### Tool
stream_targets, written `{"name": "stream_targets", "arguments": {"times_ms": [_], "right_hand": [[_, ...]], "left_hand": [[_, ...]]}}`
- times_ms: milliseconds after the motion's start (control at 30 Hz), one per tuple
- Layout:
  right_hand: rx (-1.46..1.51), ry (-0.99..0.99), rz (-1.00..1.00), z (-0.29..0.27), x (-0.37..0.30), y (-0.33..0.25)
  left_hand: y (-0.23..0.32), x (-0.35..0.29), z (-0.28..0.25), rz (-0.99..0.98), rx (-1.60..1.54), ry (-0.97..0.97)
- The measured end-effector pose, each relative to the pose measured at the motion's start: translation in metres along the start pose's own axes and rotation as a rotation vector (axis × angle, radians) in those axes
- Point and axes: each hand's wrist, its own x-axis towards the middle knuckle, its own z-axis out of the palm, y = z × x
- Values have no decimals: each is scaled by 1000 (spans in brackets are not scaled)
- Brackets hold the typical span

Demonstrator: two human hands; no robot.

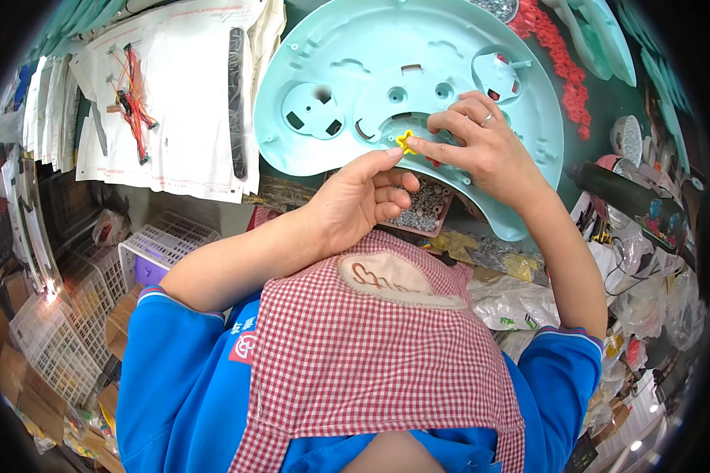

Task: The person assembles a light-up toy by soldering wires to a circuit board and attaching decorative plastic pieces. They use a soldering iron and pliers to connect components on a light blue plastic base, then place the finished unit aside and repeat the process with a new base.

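A small yellow star-shaped plastic piece (405, 142) is pinched between the fingertips of both my hands. My left hand (353, 201) reaches it from below left, thumb and index finger at its edge, the other fingers curled. My right hand (481, 146), with a ring on one finger, comes from the right and presses its fingertips to the piece. Both hands are over the inner curve of a large pale turquoise crescent-shaped plastic shell (308, 63). Its hollow side faces up, with round posts, slots and attached plates. A bit of red shows under my right hand.
A tray of small metal parts (422, 206) sits below my hands. Red-and-black wires (134, 106) and a black strip (237, 102) lie on white bags at left. Red plastic parts (564, 71) line the right, near a dark-handled tool (631, 197). White baskets (63, 339) stand lower left.
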Motion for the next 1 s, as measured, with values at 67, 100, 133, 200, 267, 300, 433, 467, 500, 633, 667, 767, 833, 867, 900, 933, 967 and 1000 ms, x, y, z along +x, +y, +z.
{"name": "stream_targets", "arguments": {"times_ms": [67, 100, 133, 200, 267, 300, 433, 467, 500, 633, 667, 767, 833, 867, 900, 933, 967, 1000], "right_hand": [[-25, -5, -4, 0, -1, -1], [-38, -8, -7, -1, -1, -2], [-46, -24, 2, -2, 0, -4], [-61, -57, 18, -7, 4, -7], [1, -80, 47, -8, 3, -5], [33, -91, 61, -10, 3, -5], [202, 247, 260, -17, -4, -49], [223, 163, 199, -12, -10, -64], [244, 79, 137, -1, -17, -80], [177, -9, 458, 43, -16, -108], [180, -24, 468, 46, -18, -108], [202, -31, 451, 46, -20, -107], [231, 7, 367, 30, -19, -109], [274, 106, 337, 20, -15, -109], [236, 167, 344, 7, -10, -101], [197, 225, 347, -7, -2, -86], [159, 284, 354, -16, 3, -72], [85, 213, 385, -21, 3, -52]], "left_hand": [[0, -2, 5, -3, 5, 39], [1, -2, 7, -2, 2, 38], [2, -4, 8, -1, 2, 41], [4, -7, 9, -36, 17, 22], [9, -15, 5, -117, 47, -28], [14, -21, 4, -130, 245, -42], [16, -50, -7, 262, 1443, 79], [10, -47, -20, 568, 1708, 93], [4, -44, -34, 895, 1952, 102], [-1, -34, -29, 1012, 2152, 70], [0, -33, -25, 1044, 2202, 76], [0, -30, -21, 1053, 2272, 145], [-2, -21, -23, 1114, 2332, 101], [-3, -18, -24, 1140, 2361, 89], [-3, -17, -23, 1111, 2381, 79], [-3, -17, -22, 1083, 2397, 74], [-3, -17, -21, 1053, 2413, 63], [-2, -18, -17, 1071, 2376, 46]]}}
